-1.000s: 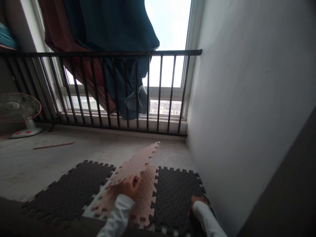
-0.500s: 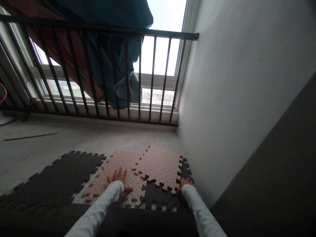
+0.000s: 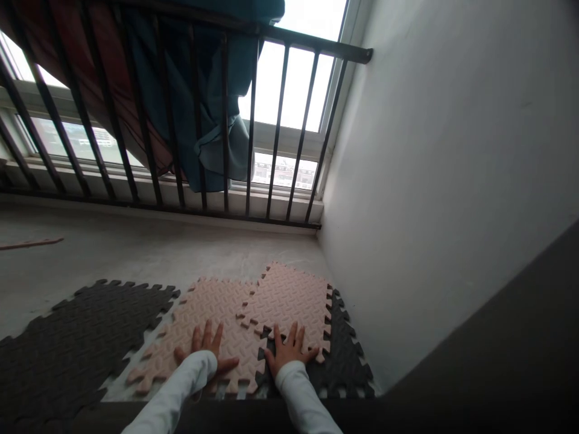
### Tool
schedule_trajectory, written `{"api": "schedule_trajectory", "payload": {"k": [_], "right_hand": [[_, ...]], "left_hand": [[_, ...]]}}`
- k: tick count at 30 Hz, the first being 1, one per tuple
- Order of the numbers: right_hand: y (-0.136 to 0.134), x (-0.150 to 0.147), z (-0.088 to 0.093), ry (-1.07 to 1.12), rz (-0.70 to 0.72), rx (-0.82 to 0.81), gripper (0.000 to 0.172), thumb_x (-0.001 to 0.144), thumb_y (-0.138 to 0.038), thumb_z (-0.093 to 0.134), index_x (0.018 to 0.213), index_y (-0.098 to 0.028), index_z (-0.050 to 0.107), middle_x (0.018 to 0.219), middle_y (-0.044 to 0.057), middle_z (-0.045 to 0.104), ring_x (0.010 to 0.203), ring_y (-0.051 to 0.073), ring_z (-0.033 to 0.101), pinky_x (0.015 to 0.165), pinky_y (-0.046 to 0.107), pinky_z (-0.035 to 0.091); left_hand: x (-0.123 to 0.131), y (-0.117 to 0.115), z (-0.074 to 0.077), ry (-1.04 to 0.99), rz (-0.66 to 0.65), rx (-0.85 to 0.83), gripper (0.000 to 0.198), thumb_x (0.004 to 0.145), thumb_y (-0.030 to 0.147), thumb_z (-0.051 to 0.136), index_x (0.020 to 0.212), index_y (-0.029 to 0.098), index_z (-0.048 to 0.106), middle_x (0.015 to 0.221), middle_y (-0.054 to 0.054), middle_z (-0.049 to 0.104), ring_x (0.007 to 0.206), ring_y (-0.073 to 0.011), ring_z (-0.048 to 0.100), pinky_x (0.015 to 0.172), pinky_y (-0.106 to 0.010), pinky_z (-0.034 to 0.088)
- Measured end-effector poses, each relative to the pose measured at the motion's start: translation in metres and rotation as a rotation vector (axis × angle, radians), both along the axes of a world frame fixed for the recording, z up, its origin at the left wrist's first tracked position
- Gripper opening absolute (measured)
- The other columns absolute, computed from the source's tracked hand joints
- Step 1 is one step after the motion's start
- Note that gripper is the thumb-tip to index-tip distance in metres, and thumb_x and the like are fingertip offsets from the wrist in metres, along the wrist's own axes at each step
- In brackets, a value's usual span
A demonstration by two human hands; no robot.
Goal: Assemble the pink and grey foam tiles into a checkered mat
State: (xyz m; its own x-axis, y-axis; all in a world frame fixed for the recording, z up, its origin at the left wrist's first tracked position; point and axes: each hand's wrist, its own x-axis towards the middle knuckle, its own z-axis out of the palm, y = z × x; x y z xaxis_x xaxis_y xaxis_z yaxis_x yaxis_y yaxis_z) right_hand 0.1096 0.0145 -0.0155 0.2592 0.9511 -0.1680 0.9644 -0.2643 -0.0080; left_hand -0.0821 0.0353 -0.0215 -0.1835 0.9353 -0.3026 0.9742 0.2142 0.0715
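Note:
My left hand (image 3: 204,348) lies flat with fingers spread on a pink interlocking foam mat tile (image 3: 217,304). My right hand (image 3: 289,351) rests with its fingers apart, its fingertips over the near edge of a second pink foam tile (image 3: 292,295). That second tile lies askew, overlapping the first pink tile and a dark grey foam tile (image 3: 346,355) beside the wall. The palm of the right hand is over the dark grey tile. Left of the first pink tile is another dark foam area (image 3: 85,337), apart from it by a narrow strip of floor.
A dark metal railing (image 3: 203,212) runs along the window, with blue and pink cloth (image 3: 181,102) hanging behind its bars. A white wall (image 3: 429,150) closes off the right side. A thin pink strip (image 3: 31,243) lies on the grey floor (image 3: 136,241) at left.
My right hand has moved left from the dark tile's wall side to the near edge of the upper pink tile. My left hand stays on the first pink tile. The view has shifted.

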Motion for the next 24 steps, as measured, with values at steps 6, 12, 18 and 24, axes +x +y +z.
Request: {"api": "schedule_trajectory", "payload": {"k": [6, 12, 18, 24], "right_hand": [[0.039, 0.007, 0.009, 0.041, -0.057, -0.059, 0.043, 0.080, -0.053, 0.023, 0.122, -0.052, 0.013, 0.141, 0.007, 0.007, 0.125, 0.036, 0.001, 0.071, 0.076, 0.001], [0.080, 0.047, 0.015, 0.034, 0.006, -0.074, 0.044, 0.079, -0.055, 0.019, 0.122, -0.052, 0.009, 0.142, 0.003, 0.002, 0.126, 0.032, -0.003, 0.075, 0.075, 0.001], [0.115, 0.081, 0.019, 0.042, 0.052, -0.094, 0.045, 0.078, -0.057, 0.020, 0.122, -0.053, 0.011, 0.142, 0.001, -0.001, 0.127, 0.028, -0.005, 0.079, 0.072, 0.004], [0.136, 0.099, 0.019, 0.034, 0.083, -0.097, 0.046, 0.078, -0.058, 0.019, 0.122, -0.052, 0.010, 0.142, 0.000, 0.000, 0.127, 0.027, -0.005, 0.081, 0.071, 0.005]], "left_hand": [[0.006, -0.004, 0.021, -0.007, 0.011, -0.091, 0.094, 0.051, 0.068, 0.043, 0.131, 0.030, 0.012, 0.142, -0.003, -0.006, 0.126, -0.0332, -0.010, 0.088, -0.067, 0.005], [0.005, -0.005, 0.016, -0.031, 0.021, -0.064, 0.092, 0.052, 0.065, 0.044, 0.131, 0.029, 0.012, 0.142, -0.003, -0.005, 0.125, -0.0324, -0.015, 0.089, -0.067, 0.002], [0.007, -0.006, 0.015, -0.014, 0.013, -0.076, 0.093, 0.051, 0.065, 0.044, 0.131, 0.029, 0.011, 0.142, -0.002, -0.005, 0.126, -0.0326, -0.013, 0.088, -0.067, 0.001], [0.006, -0.004, 0.019, -0.019, 0.014, -0.097, 0.092, 0.050, 0.062, 0.047, 0.130, 0.032, 0.013, 0.142, -0.001, -0.003, 0.126, -0.0330, -0.012, 0.087, -0.068, 0.001]]}}
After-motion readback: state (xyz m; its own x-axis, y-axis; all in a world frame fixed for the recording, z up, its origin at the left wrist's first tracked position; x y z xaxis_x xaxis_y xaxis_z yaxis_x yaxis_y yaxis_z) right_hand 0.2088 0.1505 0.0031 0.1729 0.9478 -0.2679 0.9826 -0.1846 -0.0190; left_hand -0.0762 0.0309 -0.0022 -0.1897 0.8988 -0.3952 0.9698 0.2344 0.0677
